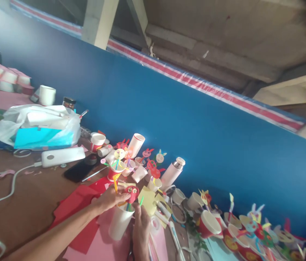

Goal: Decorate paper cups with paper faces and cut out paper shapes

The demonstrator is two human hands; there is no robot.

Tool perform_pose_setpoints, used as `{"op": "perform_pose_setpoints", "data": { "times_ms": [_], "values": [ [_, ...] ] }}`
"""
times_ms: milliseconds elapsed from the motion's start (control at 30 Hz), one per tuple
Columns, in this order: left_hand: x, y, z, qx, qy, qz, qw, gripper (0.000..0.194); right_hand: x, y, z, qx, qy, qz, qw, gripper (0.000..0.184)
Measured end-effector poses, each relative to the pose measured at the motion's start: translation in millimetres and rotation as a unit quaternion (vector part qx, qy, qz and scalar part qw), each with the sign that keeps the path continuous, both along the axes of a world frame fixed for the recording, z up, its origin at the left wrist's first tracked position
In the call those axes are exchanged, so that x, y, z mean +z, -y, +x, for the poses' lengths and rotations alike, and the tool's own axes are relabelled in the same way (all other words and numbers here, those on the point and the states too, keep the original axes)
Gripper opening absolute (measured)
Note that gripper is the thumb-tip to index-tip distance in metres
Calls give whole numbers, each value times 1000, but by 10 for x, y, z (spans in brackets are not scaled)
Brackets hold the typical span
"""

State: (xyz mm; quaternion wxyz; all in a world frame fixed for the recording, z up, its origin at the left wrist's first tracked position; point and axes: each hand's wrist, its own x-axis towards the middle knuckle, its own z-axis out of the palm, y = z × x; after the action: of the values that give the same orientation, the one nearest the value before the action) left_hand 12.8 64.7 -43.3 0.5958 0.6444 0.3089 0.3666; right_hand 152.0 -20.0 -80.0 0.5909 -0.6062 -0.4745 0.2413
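My left hand (pixel 111 199) reaches in from the lower left and pinches a red paper cut-out (pixel 132 193) on a stick, just above a white paper cup (pixel 120 222). My right hand (pixel 141 228) comes up from the bottom edge and grips the cup's right side, with a green straw (pixel 141 201) near its fingertips. The cup stands on pink paper (pixel 104 246) beside red paper sheets (pixel 76 204).
Several decorated cups with paper animals (pixel 131 163) stand along a blue wall (pixel 196 123). A white flask (pixel 172 173), yellow notes (pixel 149 201), a black phone (pixel 78 170), a white power bank (pixel 62 157) with cable and a plastic bag (pixel 37 125) lie on the brown table (pixel 19 203).
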Motion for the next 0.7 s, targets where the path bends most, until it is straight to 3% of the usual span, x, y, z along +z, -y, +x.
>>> {"op": "perform_pose_setpoints", "data": {
  "times_ms": [200,467,600,700],
  "values": [
    [-1,-8,4,74,-32,9,997,28,-15,8,-64,-18,65,27,997,47],
    [213,104,-20,90,-64,18,994,27,-72,37,-48,-21,41,30,998,48],
    [212,109,-33,94,-74,44,992,26,-47,61,-37,-6,54,47,997,45],
    [173,95,-35,90,-72,33,993,26,-85,45,-61,-37,74,75,994,41]
  ]
}}
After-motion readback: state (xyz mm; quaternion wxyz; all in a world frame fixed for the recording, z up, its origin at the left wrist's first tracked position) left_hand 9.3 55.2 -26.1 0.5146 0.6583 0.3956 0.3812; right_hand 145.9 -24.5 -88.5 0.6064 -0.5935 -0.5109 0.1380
